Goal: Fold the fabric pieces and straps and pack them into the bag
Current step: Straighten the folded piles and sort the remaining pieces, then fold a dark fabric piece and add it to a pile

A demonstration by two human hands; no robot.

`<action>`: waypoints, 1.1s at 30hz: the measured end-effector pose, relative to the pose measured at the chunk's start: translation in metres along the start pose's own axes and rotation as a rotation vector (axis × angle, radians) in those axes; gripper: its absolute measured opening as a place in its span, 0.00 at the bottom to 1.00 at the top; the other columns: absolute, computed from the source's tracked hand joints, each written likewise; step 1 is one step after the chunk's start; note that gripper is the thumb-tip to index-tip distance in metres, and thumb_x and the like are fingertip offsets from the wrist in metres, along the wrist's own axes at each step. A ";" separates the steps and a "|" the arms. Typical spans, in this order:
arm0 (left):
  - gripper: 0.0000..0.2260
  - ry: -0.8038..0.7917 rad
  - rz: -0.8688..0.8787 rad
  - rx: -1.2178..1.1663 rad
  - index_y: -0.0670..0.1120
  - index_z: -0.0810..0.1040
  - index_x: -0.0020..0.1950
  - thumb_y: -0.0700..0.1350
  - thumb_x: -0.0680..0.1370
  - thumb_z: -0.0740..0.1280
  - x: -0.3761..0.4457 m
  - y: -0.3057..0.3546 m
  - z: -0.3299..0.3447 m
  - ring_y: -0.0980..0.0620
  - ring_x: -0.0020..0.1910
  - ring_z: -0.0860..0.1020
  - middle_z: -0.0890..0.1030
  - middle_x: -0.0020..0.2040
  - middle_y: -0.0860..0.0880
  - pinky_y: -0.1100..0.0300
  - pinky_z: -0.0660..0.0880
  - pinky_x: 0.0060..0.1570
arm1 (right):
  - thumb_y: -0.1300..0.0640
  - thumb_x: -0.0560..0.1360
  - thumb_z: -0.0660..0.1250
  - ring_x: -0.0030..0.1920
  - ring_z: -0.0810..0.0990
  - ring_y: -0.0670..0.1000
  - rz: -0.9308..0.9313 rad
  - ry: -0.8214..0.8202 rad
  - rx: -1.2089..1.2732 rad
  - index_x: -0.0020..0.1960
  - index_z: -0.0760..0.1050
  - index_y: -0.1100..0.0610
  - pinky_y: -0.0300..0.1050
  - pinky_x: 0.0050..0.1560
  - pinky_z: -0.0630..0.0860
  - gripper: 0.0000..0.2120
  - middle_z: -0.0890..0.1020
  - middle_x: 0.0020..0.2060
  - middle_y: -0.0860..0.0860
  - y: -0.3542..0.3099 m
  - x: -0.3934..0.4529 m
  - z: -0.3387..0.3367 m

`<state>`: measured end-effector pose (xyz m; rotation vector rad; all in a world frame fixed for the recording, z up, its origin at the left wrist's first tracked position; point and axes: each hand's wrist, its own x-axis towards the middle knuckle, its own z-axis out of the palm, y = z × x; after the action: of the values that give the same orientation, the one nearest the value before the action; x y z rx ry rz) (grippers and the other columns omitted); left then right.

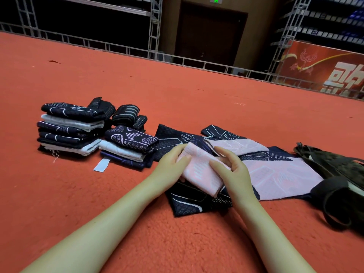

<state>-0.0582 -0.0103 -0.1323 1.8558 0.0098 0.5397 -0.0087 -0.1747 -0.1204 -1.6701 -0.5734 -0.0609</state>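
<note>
- We see a big orange-red carpet (122,79) on the floor.
- We see a dark brown door (209,36) with a green sign (216,0) above it.
- We see metal frames (154,26) and a red banner (323,67) behind the carpet.

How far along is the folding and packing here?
Done: two stacks of folded pieces and rolled straps sit on the carpet. In hand: both hands, left and right, are holding a pink piece. Left: unfolded fabric lies spread out, and the dark bag shows nothing packed.
</note>
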 end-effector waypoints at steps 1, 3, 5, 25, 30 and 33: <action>0.13 0.054 0.007 0.000 0.51 0.73 0.61 0.44 0.77 0.63 0.001 0.000 -0.001 0.56 0.57 0.75 0.78 0.58 0.52 0.67 0.68 0.57 | 0.58 0.73 0.70 0.50 0.77 0.34 0.034 -0.006 0.011 0.58 0.76 0.48 0.30 0.52 0.72 0.15 0.80 0.52 0.41 0.003 0.001 0.001; 0.13 0.164 0.021 0.013 0.47 0.73 0.63 0.40 0.78 0.63 0.002 0.002 -0.004 0.57 0.56 0.75 0.78 0.57 0.53 0.70 0.68 0.55 | 0.52 0.71 0.69 0.49 0.80 0.42 0.141 -0.063 0.092 0.61 0.75 0.52 0.39 0.51 0.77 0.19 0.81 0.51 0.45 0.010 0.000 0.004; 0.15 0.253 0.063 0.039 0.47 0.74 0.63 0.38 0.77 0.64 0.004 0.004 -0.009 0.58 0.55 0.75 0.78 0.56 0.55 0.73 0.68 0.54 | 0.55 0.71 0.69 0.39 0.78 0.48 0.205 -0.113 0.164 0.60 0.75 0.58 0.42 0.40 0.78 0.19 0.81 0.39 0.49 0.014 -0.004 0.010; 0.20 0.736 -0.200 0.556 0.48 0.73 0.67 0.44 0.74 0.64 0.021 -0.043 -0.107 0.46 0.68 0.62 0.69 0.67 0.47 0.51 0.60 0.64 | 0.51 0.72 0.68 0.48 0.78 0.50 0.085 -0.217 -0.504 0.55 0.78 0.54 0.46 0.50 0.73 0.14 0.81 0.46 0.49 -0.023 0.064 0.161; 0.14 0.654 -0.079 0.753 0.45 0.79 0.59 0.45 0.75 0.65 0.021 -0.035 -0.099 0.44 0.68 0.63 0.70 0.66 0.44 0.47 0.55 0.69 | 0.53 0.76 0.65 0.51 0.78 0.50 -0.092 -0.162 -0.708 0.56 0.79 0.52 0.44 0.52 0.70 0.11 0.80 0.45 0.48 -0.001 0.046 0.098; 0.12 0.582 0.006 0.814 0.46 0.82 0.54 0.46 0.74 0.63 0.019 -0.028 -0.089 0.44 0.65 0.68 0.75 0.61 0.44 0.45 0.45 0.73 | 0.54 0.74 0.64 0.57 0.76 0.52 -0.068 -0.096 -0.841 0.52 0.80 0.50 0.49 0.59 0.71 0.09 0.81 0.50 0.49 0.020 0.037 0.051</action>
<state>-0.0670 0.0839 -0.1284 2.3934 0.7024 1.1872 0.0173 -0.1157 -0.1358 -2.4760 -0.7320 -0.3071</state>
